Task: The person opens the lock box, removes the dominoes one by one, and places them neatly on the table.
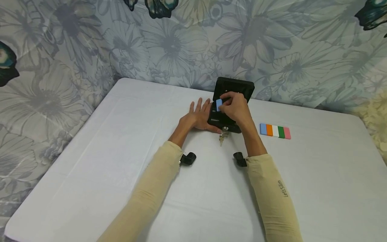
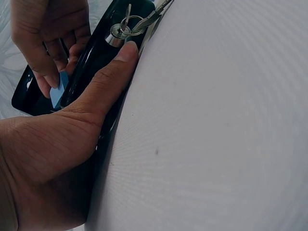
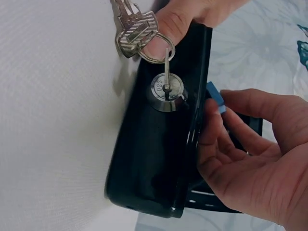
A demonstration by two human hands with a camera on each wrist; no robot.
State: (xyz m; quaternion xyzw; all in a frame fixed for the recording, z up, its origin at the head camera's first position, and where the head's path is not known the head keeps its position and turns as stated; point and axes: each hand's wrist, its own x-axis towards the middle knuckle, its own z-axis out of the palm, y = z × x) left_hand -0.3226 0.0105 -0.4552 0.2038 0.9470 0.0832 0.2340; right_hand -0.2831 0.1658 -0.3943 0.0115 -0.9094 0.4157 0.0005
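A black lockable metal box point(image 1: 215, 117) stands near the table's far edge with its lid point(image 1: 234, 84) raised. Between thumb and fingers, my right hand point(image 1: 238, 108) pinches a light blue block point(image 1: 219, 105) over the left side of the box's opening. My left hand point(image 1: 198, 119) lies at the box's left side, fingers spread and straight. Its thumb rests along the box's front face, close to the lock point(image 3: 167, 91), as the wrist views show. A key sits in that lock, with more keys point(image 3: 138, 33) hanging from its ring. The box's inside is mostly hidden by the right hand.
Right of the box, a row of coloured blocks point(image 1: 275, 131) in blue, orange, white, green and pink lies on the white table point(image 1: 121, 134). Behind the table hangs a floral cloth point(image 1: 172, 47). Each forearm carries a small black wrist camera point(image 1: 188, 158).
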